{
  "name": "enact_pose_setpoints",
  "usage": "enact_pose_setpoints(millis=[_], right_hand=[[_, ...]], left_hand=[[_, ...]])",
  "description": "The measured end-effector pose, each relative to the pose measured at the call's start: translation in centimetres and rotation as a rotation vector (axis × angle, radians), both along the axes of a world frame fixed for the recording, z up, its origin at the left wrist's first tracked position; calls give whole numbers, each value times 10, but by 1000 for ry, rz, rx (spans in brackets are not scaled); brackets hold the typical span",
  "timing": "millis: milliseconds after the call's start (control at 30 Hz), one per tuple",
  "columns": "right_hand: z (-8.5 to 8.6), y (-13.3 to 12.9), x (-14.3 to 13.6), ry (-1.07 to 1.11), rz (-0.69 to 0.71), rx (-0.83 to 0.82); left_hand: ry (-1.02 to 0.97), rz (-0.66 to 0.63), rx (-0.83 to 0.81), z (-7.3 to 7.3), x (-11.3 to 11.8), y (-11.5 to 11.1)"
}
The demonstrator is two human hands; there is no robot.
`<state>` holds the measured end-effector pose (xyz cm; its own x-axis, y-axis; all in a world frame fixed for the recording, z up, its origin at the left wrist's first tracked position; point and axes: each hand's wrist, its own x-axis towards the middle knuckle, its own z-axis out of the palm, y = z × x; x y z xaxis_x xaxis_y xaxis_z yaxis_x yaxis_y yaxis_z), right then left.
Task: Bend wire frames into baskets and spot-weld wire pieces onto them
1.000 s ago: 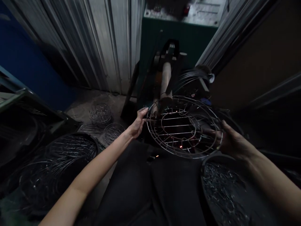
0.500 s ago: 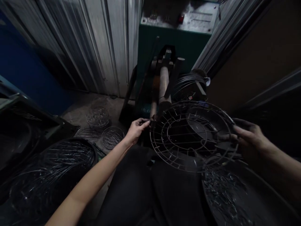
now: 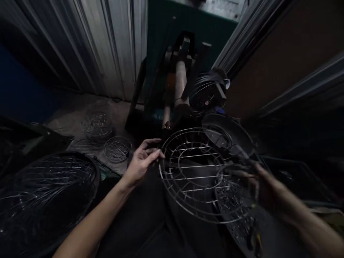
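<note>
A round wire frame of concentric rings and straight cross bars is held over the lap, tilted. My left hand pinches its left rim between thumb and fingers. At the right side of the frame is my right hand, dark and blurred by motion; its fingers appear wrapped round the rim. Beyond the frame stands a machine with a pale cylindrical arm. Short wire pieces lie in a dark tray below the frame's right side.
A large round tub of straight wires stands at the left. Round wire pieces lie on the floor behind it. A wire coil is right of the machine arm. Corrugated metal lines the back. A dark crate is at the right.
The wire frame and both hands have moved down and somewhat left in view, away from the machine arm. The camera view has shifted too, showing more of the wire pieces and the crate.
</note>
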<state>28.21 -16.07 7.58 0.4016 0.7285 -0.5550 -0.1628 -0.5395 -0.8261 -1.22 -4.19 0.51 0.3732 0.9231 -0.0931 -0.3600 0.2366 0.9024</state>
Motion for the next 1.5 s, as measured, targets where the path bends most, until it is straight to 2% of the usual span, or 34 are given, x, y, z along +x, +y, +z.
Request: enact_pose_setpoints(millis=[100, 167, 233, 300, 400, 500, 667, 767, 1000, 1133, 1300, 1500], right_hand=[[-54, 0, -33, 358, 70, -1], [-79, 14, -60, 537, 109, 65], [-94, 35, -85, 657, 155, 140], [-102, 54, -105, 731, 202, 214], [-109, 73, -125, 815, 226, 279], [-117, 77, -133, 869, 203, 303], [-125, 72, -129, 894, 151, 297], [-125, 70, -125, 887, 148, 322], [-125, 66, -121, 878, 148, 391], [-122, 64, -119, 833, 176, 384], [-116, 65, -114, 744, 247, 391], [-114, 63, -104, 662, 311, 420]], left_hand=[[166, 35, 82, 23, -44, -12], [294, 134, 155, 45, -67, -17], [374, 237, 262, 69, -82, -21], [413, 298, 363, 89, -89, -22], [435, 319, 518, 103, -96, -24], [432, 331, 597, 100, -104, -27], [382, 347, 510, 90, -108, -30], [397, 322, 478, 93, -104, -29], [580, 301, 314, 99, -102, -35], [542, 333, 256, 98, -101, -39], [440, 376, 273, 97, -96, -38], [398, 341, 217, 98, -94, -36]])
